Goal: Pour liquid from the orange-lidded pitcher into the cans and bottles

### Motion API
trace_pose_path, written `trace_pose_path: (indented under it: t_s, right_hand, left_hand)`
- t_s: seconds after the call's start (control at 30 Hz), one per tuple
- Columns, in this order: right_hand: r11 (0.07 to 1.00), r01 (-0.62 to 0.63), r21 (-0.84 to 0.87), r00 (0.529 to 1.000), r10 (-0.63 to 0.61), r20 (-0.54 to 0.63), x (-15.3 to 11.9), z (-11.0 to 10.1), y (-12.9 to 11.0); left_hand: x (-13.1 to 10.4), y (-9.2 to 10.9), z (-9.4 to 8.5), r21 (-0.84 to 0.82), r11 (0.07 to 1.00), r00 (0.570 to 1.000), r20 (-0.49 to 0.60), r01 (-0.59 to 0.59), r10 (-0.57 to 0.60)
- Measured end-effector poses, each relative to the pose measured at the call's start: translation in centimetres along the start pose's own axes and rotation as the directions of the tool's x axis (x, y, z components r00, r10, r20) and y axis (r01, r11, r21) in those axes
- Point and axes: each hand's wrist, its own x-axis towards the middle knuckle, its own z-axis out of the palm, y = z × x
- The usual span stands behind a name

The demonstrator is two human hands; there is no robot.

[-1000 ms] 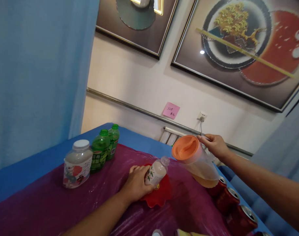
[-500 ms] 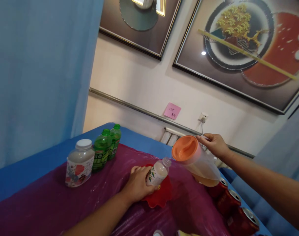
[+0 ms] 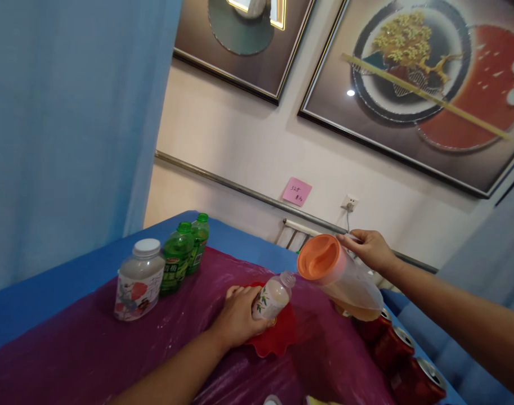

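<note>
My left hand [image 3: 240, 316] is wrapped round a small clear bottle [image 3: 272, 298] with a leaf-patterned label and an uncapped mouth. The bottle leans to the right above a red scalloped mat [image 3: 277, 337]. In my right hand [image 3: 372, 249] is the handle of a translucent pitcher [image 3: 352, 287] with an orange lid [image 3: 320, 257]. The pitcher is tilted, its lid towards the bottle's mouth but apart from it. Brownish liquid lies in the pitcher's lower part. No stream of liquid can be made out between them.
A wide white-capped jar [image 3: 139, 281] and two green bottles [image 3: 177, 259] stand at the left on purple plastic sheeting [image 3: 83, 337]. Several red cans [image 3: 417, 381] line the right edge. A white cap [image 3: 272, 400] lies at the bottom edge. Blue curtains hang on both sides.
Both hands keep their grips and stay almost in place. The whole view has shifted very slightly, and the pitcher sits a touch lower and further right.
</note>
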Motion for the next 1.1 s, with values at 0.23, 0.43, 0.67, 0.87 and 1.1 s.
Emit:
trace_pose_path:
  t_s: [0.23, 0.43, 0.67, 0.87, 1.1]
  right_hand:
    - [1.0, -0.006, -0.011, 1.0, 0.006, 0.011, 0.15, -0.12, -0.16]
    - [1.0, -0.004, 0.004, 1.0, 0.003, 0.019, 0.13, -0.09, -0.25]
    - [1.0, 0.005, 0.002, 1.0, -0.005, 0.018, 0.26, -0.03, -0.2]
    - [1.0, -0.001, -0.015, 1.0, 0.002, 0.011, 0.27, -0.17, -0.69]
    - [0.999, 0.01, -0.036, 1.0, -0.01, 0.008, 0.33, -0.17, -0.97]
  left_hand:
    - [0.04, -0.1, 0.09, 0.006, 1.0, 1.0, 0.016, 0.001, -0.001]
    - [0.05, 0.0, 0.03, -0.004, 1.0, 1.0, 0.01, -0.001, 0.001]
    - [0.08, -0.14, 0.05, 0.008, 1.0, 1.0, 0.012, 0.0, 0.0]
    - [0.01, -0.13, 0.12, -0.002, 1.0, 1.0, 0.004, 0.001, -0.001]
    - [0.02, -0.14, 0.16, 0.006, 1.0, 1.0, 0.01, 0.0, 0.0]
